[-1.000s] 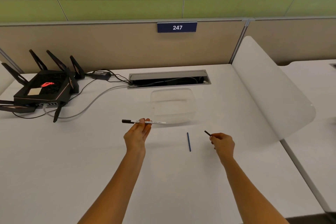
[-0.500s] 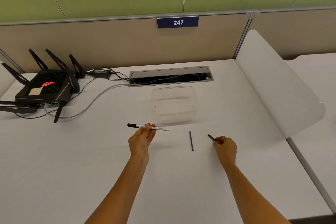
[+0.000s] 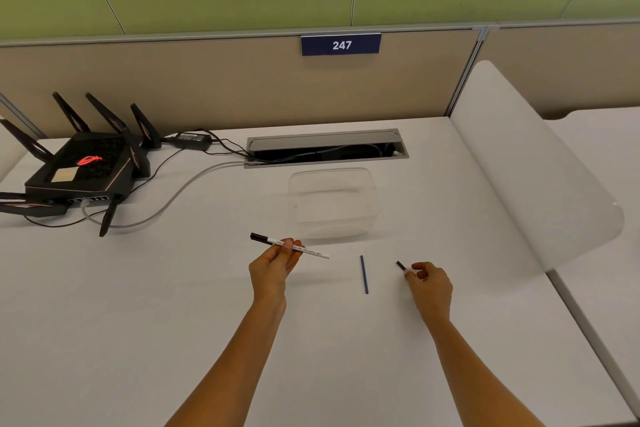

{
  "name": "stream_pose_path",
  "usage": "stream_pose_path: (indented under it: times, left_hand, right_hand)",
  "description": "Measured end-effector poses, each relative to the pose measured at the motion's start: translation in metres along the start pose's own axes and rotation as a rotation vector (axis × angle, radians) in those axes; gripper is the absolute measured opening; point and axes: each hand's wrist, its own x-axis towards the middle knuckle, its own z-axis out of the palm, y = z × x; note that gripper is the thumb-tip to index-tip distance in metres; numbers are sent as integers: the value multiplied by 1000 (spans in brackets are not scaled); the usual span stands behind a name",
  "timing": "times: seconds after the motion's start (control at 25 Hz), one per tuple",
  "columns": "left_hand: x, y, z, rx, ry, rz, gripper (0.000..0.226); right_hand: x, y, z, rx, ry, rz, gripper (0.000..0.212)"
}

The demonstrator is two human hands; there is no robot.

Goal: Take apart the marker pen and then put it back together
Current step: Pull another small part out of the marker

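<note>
My left hand pinches the white marker barrel near its middle; its black cap end points left and the open end points right. On the white desk between my hands lies a thin blue ink rod, lengthwise away from me. My right hand holds a small black end piece between thumb and fingertips, just right of the rod and low over the desk.
A clear plastic container sits beyond the hands. A black router with antennas and cables occupies the far left. A cable slot lies at the back. A white curved divider bounds the desk's right side.
The marker barrel has tilted, its right end now lower. My right hand has dropped slightly toward the desk with the black piece. The blue rod has not moved.
</note>
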Motion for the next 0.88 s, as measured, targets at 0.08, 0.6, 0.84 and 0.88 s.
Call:
stream_pose_path:
  times: [0.08,0.6,0.84,0.88]
  left_hand:
    - [3,-2,1,55,-10,35,22]
    - [-7,-20,3,804,-187,295,21]
    - [-8,-26,-19,1021,-227,394,52]
    - [-6,-30,-25,1116,-241,422,61]
  right_hand:
    - [-6,-6,0,106,43,6,19]
    - [-69,-90,88,-32,-421,-529,16]
    - [-69,-92,87,-62,-397,-560,14]
    - [-70,-92,86,-43,-368,-575,14]
